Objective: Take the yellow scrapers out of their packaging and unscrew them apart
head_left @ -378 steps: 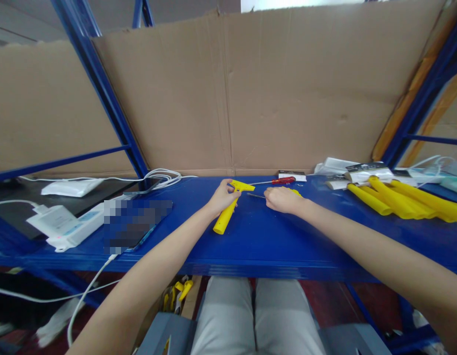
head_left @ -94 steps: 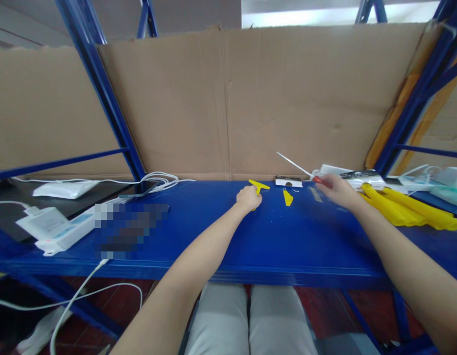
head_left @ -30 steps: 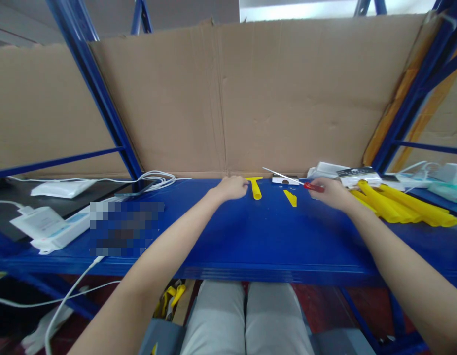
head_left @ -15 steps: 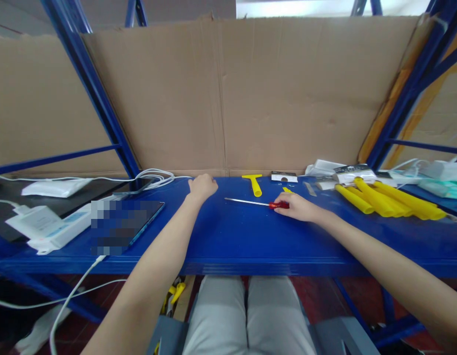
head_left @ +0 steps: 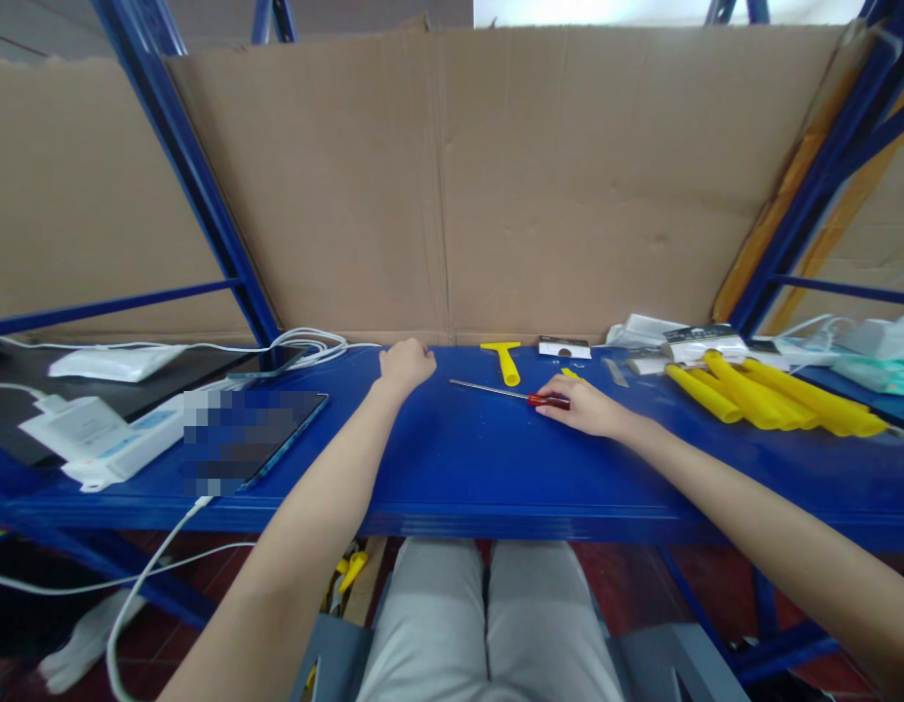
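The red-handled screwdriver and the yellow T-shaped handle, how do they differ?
The screwdriver is red and metallic; the T-shaped handle is all yellow. The right hand holds the screwdriver; no hand touches the T-shaped handle. The screwdriver lies nearly crosswise; the T-shaped handle's stem runs front to back. Neither touches the left hand.

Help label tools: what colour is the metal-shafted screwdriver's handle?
Red handle, best seen in the head view.

Screwdriver (head_left: 533, 399) w/ red hdl & thin metal shaft, approx. horiz. on/just above blue tbl (head_left: 481, 473), tip L.
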`<control>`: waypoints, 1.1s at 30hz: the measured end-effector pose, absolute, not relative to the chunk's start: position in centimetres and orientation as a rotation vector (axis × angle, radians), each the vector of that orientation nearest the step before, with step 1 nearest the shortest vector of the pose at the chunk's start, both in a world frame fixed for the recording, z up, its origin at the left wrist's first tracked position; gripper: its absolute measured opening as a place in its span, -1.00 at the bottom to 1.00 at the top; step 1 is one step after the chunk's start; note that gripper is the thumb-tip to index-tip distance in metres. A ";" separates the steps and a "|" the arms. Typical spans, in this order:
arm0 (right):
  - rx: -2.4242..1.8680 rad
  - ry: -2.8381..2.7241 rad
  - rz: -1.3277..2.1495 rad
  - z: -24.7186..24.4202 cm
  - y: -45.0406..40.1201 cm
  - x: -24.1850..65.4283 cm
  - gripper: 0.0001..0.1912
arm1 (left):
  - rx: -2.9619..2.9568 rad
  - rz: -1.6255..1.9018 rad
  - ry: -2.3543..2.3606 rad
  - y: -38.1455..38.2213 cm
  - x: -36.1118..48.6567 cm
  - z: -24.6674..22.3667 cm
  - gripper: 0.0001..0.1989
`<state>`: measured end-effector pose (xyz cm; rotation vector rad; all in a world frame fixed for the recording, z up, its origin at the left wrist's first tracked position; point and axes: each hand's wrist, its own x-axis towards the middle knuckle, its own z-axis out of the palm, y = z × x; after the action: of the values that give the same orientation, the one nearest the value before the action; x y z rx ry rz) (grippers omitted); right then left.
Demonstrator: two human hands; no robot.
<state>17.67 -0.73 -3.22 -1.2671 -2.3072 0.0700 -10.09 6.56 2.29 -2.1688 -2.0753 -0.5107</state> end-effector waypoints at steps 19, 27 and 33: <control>-1.327 -2.344 -0.072 -2.9 -0.7 18.1 -0.80 | -2.236 -0.565 -2.004 6.8 -10.1 2.0 -0.63; -1.370 -2.238 -0.132 -2.6 -0.4 18.6 -0.70 | -2.265 -0.592 -1.995 6.6 -10.0 2.0 -0.66; -1.936 -1.549 -0.425 0.2 -0.7 25.3 -0.69 | -2.279 -0.617 -1.973 6.5 -9.9 2.0 -0.65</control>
<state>25.27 -0.66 0.16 -1.9360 -1.5493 -0.4253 -9.86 6.52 1.98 -2.2794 -1.9734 -0.6165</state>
